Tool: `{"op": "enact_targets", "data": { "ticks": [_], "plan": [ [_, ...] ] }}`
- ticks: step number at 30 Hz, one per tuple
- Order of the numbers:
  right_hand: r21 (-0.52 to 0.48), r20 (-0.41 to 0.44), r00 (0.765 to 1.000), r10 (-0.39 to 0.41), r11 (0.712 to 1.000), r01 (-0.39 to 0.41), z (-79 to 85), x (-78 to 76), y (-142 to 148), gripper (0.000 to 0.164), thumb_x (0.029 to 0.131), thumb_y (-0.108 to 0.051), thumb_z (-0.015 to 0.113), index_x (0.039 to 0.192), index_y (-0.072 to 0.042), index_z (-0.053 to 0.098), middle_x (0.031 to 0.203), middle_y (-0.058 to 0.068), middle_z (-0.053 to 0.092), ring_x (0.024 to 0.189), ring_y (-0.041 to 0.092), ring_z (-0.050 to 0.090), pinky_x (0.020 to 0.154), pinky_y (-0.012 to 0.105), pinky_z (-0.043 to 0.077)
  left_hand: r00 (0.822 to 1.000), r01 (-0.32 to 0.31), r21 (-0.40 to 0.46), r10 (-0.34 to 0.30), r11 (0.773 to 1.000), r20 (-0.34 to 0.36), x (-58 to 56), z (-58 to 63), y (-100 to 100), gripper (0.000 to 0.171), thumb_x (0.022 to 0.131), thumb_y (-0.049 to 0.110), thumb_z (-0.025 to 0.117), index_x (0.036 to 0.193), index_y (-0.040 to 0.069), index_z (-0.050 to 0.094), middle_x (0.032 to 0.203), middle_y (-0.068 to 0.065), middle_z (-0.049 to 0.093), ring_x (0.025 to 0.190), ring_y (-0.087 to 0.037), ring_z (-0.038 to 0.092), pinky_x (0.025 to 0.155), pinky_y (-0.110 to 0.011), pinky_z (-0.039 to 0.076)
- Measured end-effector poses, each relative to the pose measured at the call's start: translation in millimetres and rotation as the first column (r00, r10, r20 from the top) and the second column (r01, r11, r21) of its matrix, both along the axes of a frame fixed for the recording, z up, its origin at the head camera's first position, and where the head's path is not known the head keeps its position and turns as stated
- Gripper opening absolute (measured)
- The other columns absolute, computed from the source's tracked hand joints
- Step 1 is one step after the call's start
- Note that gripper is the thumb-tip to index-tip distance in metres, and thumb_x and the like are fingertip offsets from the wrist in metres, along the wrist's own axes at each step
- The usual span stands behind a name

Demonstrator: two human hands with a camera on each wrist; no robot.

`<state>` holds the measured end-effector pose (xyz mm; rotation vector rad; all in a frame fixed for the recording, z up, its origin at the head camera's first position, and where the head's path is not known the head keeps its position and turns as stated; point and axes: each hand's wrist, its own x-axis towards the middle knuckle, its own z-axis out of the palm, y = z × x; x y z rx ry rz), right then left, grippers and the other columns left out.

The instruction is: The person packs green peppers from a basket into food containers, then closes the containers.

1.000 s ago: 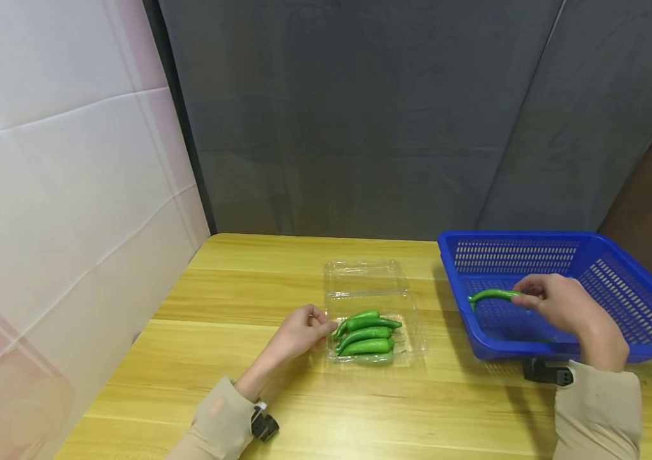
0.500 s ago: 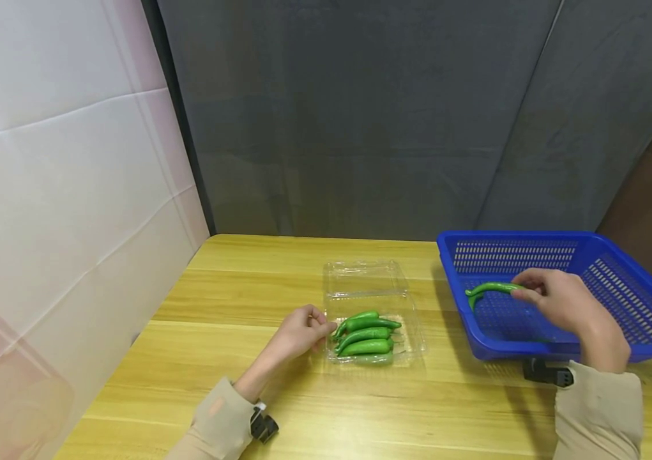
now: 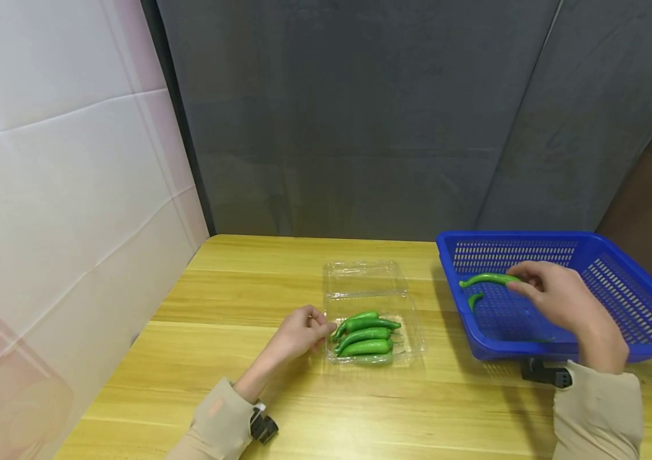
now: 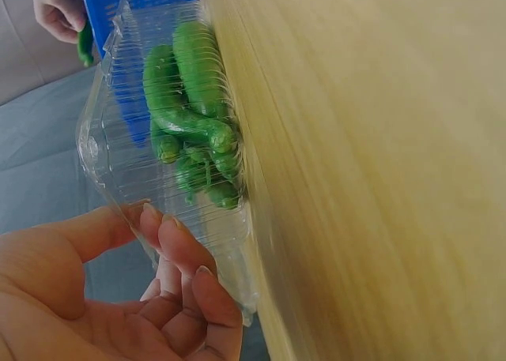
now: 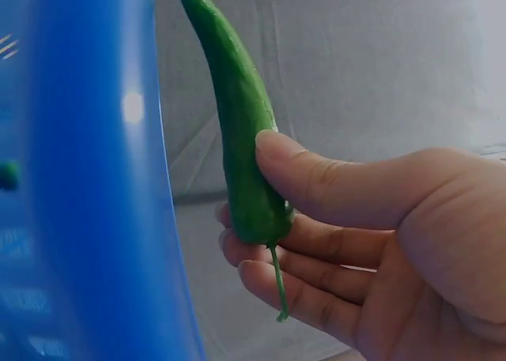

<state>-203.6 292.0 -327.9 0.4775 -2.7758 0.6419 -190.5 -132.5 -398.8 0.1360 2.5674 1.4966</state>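
My right hand [image 3: 561,300] pinches a long green chili pepper [image 3: 489,279] near its stem end, over the blue basket [image 3: 456,313]. In the right wrist view the thumb lies across the pepper [image 5: 241,132], its thin stem pointing down. My left hand [image 3: 301,333] pinches the left rim of an open clear plastic clamshell box [image 3: 414,313]. Several green peppers [image 3: 367,333] lie side by side in that box. From the left wrist, thumb and fingertips show at the box's rim [image 4: 95,152], with the peppers [image 4: 186,100] behind its ribbed wall.
Another green pepper [image 3: 475,300] lies in the basket by its left wall, and part of one more shows near the front rim. The box's hinged lid [image 3: 364,278] lies back on the wooden table [image 3: 268,268]. A grey curtain [image 3: 348,128] hangs behind.
My right hand has risen slightly and shifted a little left with the pepper, uncovering more of the pepper beneath. The left hand and the box have stayed in place.
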Motion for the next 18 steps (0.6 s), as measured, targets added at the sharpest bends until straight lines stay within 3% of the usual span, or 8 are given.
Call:
{"op": "enact_targets", "data": {
  "ticks": [8, 18],
  "plan": [
    [-0.029, -0.131, 0.991, 0.038, 0.999, -0.042, 1.7, 0.8, -13, 0.014, 0.091, -0.009, 0.075, 0.103, -0.002, 0.074, 0.083, 0.000, 0.068, 0.073, 0.012, 0.057, 0.063, 0.033, 0.046, 1.000, 0.000, 0.004, 0.000, 1.000, 0.002, 0.1, -0.2, 0, 0.021, 0.095, 0.017, 0.071, 0.096, 0.002, 0.057, 0.073, -0.010, 0.061, 0.059, -0.020, 0.057, 0.055, -0.027, 0.042],
    [-0.053, -0.091, 0.993, 0.071, 0.996, -0.076, 5.1, 1.1, -32, 0.016, 0.093, -0.010, 0.073, 0.106, -0.002, 0.073, 0.083, 0.000, 0.064, 0.076, 0.017, 0.054, 0.067, 0.035, 0.043, 1.000, 0.000, 0.019, 0.000, 1.000, 0.006, 0.1, -0.9, 0, 0.021, 0.095, 0.017, 0.071, 0.096, 0.002, 0.058, 0.073, -0.010, 0.062, 0.060, -0.020, 0.058, 0.057, -0.029, 0.046]
  ]
}}
